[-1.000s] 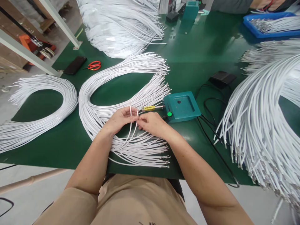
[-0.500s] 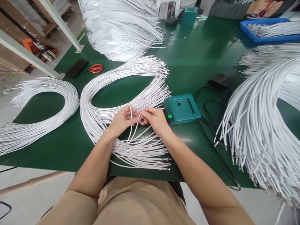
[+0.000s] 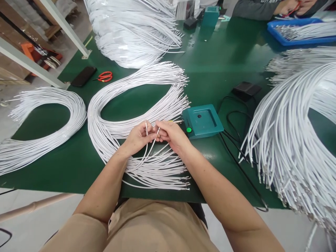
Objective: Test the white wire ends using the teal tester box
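In the middle of the head view my left hand (image 3: pixel 138 137) is closed on a white cable (image 3: pixel 146 128) that sticks up between its fingers. My right hand (image 3: pixel 170 134) pinches the end of another white cable (image 3: pixel 154 139), right beside the left fingertips. Both cables run down toward the near part of a large curved bundle of white cables (image 3: pixel 97 119) on the green table. The exact tips between my fingers are partly hidden. Just right of my right hand sits a teal device (image 3: pixel 203 120) with a green button.
A black phone (image 3: pixel 84 76) and red-handled snips (image 3: pixel 105 76) lie behind the bundle. Other cable bundles stand left, behind and at right (image 3: pixel 286 140). A black pedal-like box (image 3: pixel 246 91) has trailing cords. Across the table, a co-worker's hands (image 3: pixel 294 7) are near a blue tray (image 3: pixel 278 37).
My fingers have shifted slightly around the cable ends, and my right hand has turned a little over them. The whole view has moved slightly.
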Demonstrator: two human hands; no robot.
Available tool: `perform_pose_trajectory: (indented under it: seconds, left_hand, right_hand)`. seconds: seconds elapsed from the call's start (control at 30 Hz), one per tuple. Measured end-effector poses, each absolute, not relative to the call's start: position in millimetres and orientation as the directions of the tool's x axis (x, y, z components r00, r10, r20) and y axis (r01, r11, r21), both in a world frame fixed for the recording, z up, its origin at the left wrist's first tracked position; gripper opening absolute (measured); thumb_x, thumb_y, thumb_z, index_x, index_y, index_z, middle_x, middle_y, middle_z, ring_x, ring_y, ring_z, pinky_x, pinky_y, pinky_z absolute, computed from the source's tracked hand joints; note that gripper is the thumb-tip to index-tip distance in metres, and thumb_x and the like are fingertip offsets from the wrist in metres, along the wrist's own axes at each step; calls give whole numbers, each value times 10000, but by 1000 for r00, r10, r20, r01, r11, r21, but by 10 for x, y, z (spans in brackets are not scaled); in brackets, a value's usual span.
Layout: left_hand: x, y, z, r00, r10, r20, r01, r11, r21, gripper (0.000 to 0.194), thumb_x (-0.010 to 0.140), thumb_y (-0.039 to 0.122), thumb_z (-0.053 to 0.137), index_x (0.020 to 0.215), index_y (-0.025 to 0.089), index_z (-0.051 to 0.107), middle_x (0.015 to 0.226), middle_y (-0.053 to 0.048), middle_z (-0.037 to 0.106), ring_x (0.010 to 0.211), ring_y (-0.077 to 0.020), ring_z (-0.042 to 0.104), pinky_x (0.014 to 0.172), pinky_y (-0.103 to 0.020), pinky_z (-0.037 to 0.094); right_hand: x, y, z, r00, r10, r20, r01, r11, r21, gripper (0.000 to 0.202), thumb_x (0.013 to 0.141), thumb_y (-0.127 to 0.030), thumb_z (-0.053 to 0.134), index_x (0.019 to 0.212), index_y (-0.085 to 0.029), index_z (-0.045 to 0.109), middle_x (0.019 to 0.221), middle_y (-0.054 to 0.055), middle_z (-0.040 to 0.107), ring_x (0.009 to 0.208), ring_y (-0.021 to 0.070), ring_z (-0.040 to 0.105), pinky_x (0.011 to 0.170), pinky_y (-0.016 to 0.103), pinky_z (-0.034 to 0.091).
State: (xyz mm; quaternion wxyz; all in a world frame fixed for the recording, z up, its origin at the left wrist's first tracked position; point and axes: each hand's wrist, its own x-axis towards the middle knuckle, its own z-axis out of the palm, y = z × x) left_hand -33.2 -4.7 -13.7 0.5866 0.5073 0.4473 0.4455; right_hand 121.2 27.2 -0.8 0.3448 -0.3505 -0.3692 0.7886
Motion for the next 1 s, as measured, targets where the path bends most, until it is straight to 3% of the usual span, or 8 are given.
perform_pose_trajectory:
  seconds: [0.1,0.3,0.4,0.53,0.73,0.9,1.0]
  left_hand:
    - [-344,-52,-120,181,980,-81,-39,90,995,430,716,303,782,718,195,366,731,34,597,640,-101,610,565,-224,444]
    - [-417,-45,-110,129,989,-76,-46,82,996,380,723,295,775,773,191,414,829,7,635,716,-111,614,630,-231,457]
    - [-438,-35,-124,96,993,-63,-49,68,996,362,712,291,788,874,193,480,850,12,623,708,-98,593,623,-215,454]
    - [-433,-29,-133,109,993,-38,-47,43,998,460,749,313,763,1140,226,536,825,15,605,682,-99,574,586,-207,445]
    - [-440,-39,-155,125,992,12,26,-15,1000,467,792,327,721,1231,222,599,799,-1,593,700,-115,551,607,-225,435]
    - [-463,-45,-190,123,992,41,67,-50,997,455,802,331,708,1237,231,618,798,1,570,740,-131,550,697,-257,441]
    - [-457,-55,-185,113,992,64,99,-76,992,405,815,325,693,1205,231,638,803,3,563,756,-131,542,736,-266,437]
  right_hand:
    - [1233,290,-65,-579,761,-293,-325,-545,-773,371,741,-496,683,644,-154,578,419,-115,333,391,38,315,511,213,362]
    - [1241,265,-54,-598,737,-314,-362,-598,-715,408,685,-467,756,561,-168,508,455,-80,414,505,59,458,605,205,443]
    - [1202,222,-7,-463,831,-309,-389,-504,-771,338,690,-448,740,626,-155,585,533,-55,523,493,52,473,605,221,480]
    - [1146,181,41,-291,925,-243,-299,-329,-895,214,678,-357,725,716,-154,667,594,-31,602,538,76,543,590,229,502]
    - [1150,199,20,-282,930,-236,-244,-308,-919,133,657,-274,697,713,-155,681,592,-30,628,543,82,577,610,232,526]
    - [1154,221,-39,-233,962,-143,-101,-171,-980,107,664,-271,672,676,-168,645,632,-34,627,592,96,594,623,242,547]
    - [1162,233,-27,-298,920,-254,-168,-313,-935,124,659,-236,633,597,-175,544,530,-74,496,488,66,478,589,271,574]
